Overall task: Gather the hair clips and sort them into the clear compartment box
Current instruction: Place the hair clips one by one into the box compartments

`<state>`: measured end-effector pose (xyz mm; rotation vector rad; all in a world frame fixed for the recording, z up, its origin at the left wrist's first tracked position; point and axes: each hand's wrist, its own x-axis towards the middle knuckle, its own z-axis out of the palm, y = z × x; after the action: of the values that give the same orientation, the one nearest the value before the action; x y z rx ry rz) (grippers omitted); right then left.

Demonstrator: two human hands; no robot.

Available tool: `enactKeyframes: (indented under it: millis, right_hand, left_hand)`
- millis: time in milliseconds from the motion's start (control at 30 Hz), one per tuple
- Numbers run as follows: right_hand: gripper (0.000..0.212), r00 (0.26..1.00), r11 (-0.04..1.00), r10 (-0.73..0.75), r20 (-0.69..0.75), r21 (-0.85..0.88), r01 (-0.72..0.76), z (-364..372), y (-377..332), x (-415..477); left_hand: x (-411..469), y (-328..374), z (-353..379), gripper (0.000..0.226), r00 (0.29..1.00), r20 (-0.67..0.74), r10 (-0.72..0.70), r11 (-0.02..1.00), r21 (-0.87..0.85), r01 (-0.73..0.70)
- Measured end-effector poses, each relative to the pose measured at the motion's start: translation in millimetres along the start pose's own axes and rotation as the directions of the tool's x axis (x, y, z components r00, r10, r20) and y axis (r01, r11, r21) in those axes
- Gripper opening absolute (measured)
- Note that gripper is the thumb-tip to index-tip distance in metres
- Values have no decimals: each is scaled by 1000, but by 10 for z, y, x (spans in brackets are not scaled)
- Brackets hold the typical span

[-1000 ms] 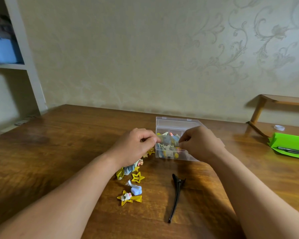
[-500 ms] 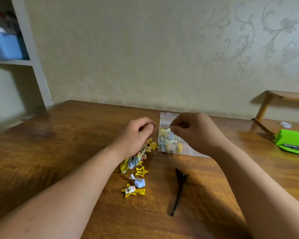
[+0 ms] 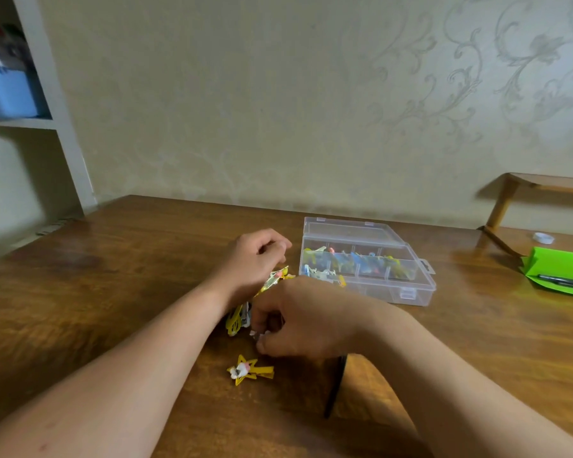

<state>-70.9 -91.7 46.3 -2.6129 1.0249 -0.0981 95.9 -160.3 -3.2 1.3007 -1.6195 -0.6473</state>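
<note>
On the wooden table [image 3: 113,292], the right hand [image 3: 298,322] curls down over the loose clips [image 3: 239,320], fingertips pinched together on something small and pale — which piece, I cannot tell. The left hand [image 3: 252,259] rests loosely curled and holding nothing beside the pile — a yellow star clip [image 3: 248,370] and a long black clip [image 3: 334,388] lie nearer. The clear compartment box [image 3: 407,279] stands open to the right, clips filling its back row.

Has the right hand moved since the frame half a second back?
Yes. The right hand has left the clear compartment box and come toward the person, down to the loose clips beside the yellow star clip.
</note>
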Motion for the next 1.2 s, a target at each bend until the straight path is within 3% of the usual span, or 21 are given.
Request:
enactKeyframes:
  millis: [100,167,300,367,433,700,933,1067,1200]
  right_hand:
    - [8,995,999,11,-100,36,-7,-40,61,-7]
    - [4,962,988,62,-264,151,-22,-138,180,-25]
    - [6,771,938,314,-555,305,-163,-396,659,-138]
    - [10,672,889,453,-585,346,-299,-437,919,-216]
    - [18,643,851,525,-558,331,-407,-388,1102,-229]
    - [12,663,787,591,-460,149,-598,-207,1103,-126]
    - [14,698,856,505,-509,189,-481,-256,1091,-155]
    - [31,764,873,486,-424,201,-444,-224,1030,-123]
    - [39,766,863,504,-398,209,-460,-211,998,-123]
  left_hand:
    - [6,8,-1,20,1000,0,-3,999,-34,3]
    - [-11,25,-11,20,1000,28,7,999,-54,-6]
    - [-67,79,-16,20,995,92,47,999,8,-48]
    - [-88,86,-3,23,986,155,57,996,62,-67]
    - [-103,84,15,24,976,206,72,990,104,-95]
    - [-100,78,10,25,972,214,101,986,110,-127]
    - [-106,76,-1,23,977,191,95,988,106,-117]
    - [-113,94,-9,23,978,181,102,988,98,-122]
    - [-116,88,-9,23,979,181,98,988,102,-118]
